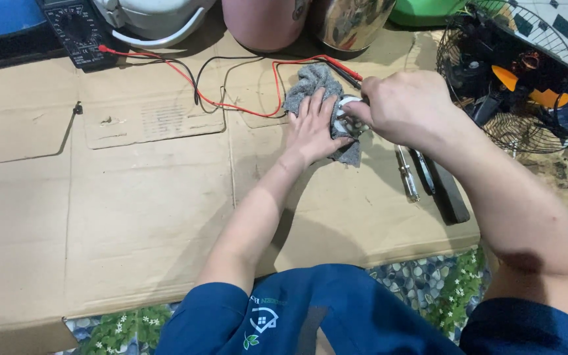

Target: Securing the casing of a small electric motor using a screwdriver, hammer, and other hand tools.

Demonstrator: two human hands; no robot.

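Pressing flat on a grey rag [317, 89], the left hand [313, 128] lies with its fingers spread and pointing away from the person, pinning the cloth to the cardboard sheet [133, 197] that covers the worktop. The small white round part [346, 113] sits on the near right portion of that rag, just beside the left fingertips and directly under the right hand [405, 105]. That right hand comes in from the right side and is closed around something at the part; its fingers curl inward so what they grip is hidden, and I cannot tell whether it is a tool or the part itself. So the part lies between the two hands, touching or nearly touching both, with the right hand above it and the left beside it. The rag's long axis runs away from the person, toward the red and black probe leads [231, 85]. A screwdriver [407, 174] and a dark bar [445, 187] lie just right of the rag, nearer the right forearm.
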